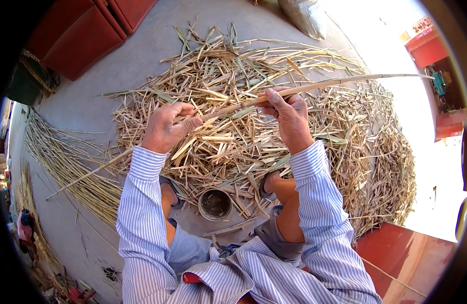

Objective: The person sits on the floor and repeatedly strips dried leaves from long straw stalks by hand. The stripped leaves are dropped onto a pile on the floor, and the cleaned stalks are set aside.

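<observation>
The long stalk point(335, 82) is pinched by the right hand point(290, 115), aligned near-left to far-right; beneath the half-curled left hand point(165, 127), hold cannot be determined.

Heaped stalk pieces point(223, 144), a bundle of long stalks point(71, 157) and a pale sack point(305, 17) share a gray floor point(94, 109) with red furniture point(81, 40) in what appears a makeshift household workshop.

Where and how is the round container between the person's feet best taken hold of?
Probably the container is best pinched at its near rim, coming down from the person's side. It stands upright with that rim exposed, while dry stalk pieces lie close beyond it. Keeping it level seems wise, given the dark contents.
</observation>
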{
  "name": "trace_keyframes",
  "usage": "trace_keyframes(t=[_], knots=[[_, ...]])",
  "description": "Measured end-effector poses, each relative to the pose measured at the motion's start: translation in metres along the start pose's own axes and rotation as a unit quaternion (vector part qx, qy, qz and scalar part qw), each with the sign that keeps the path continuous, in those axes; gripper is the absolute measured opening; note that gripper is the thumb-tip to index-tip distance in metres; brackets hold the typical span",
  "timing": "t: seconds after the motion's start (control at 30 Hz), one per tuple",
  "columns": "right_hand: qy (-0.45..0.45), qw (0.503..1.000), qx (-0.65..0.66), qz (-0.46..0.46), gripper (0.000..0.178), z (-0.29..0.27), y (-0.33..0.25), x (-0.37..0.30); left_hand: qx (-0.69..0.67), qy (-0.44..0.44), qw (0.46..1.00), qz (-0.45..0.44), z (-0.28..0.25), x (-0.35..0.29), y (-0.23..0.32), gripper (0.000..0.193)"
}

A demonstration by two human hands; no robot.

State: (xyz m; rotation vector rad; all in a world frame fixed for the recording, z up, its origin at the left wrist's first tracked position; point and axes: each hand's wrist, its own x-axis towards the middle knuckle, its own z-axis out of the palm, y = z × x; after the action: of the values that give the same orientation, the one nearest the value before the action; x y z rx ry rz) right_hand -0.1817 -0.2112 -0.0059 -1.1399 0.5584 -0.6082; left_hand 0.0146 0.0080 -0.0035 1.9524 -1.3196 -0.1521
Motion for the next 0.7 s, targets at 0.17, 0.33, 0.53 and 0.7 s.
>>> trace_keyframes(t=[0.17,0.33,0.53,0.7], knots=[[0.012,1.000,-0.004,-0.010,0.026,-0.001,-0.010,-0.002,-0.102,-0.050,0.990,-0.079,0.015,-0.008,0.005,0.026],[0.003,1.000,0.001,-0.021,0.024,-0.002,-0.012,-0.005,-0.282,-0.011,0.937,-0.204,0.026,-0.003,0.010,0.018],[-0.007,1.000,0.009,-0.015,0.023,-0.006,-0.014,-0.003,-0.312,0.031,0.929,-0.196,0.028,-0.006,0.010,0.017],[-0.021,1.000,0.002,-0.018,0.022,-0.009,-0.014,0.002,-0.366,0.148,0.896,-0.205,0.016,-0.008,-0.017,0.016]])
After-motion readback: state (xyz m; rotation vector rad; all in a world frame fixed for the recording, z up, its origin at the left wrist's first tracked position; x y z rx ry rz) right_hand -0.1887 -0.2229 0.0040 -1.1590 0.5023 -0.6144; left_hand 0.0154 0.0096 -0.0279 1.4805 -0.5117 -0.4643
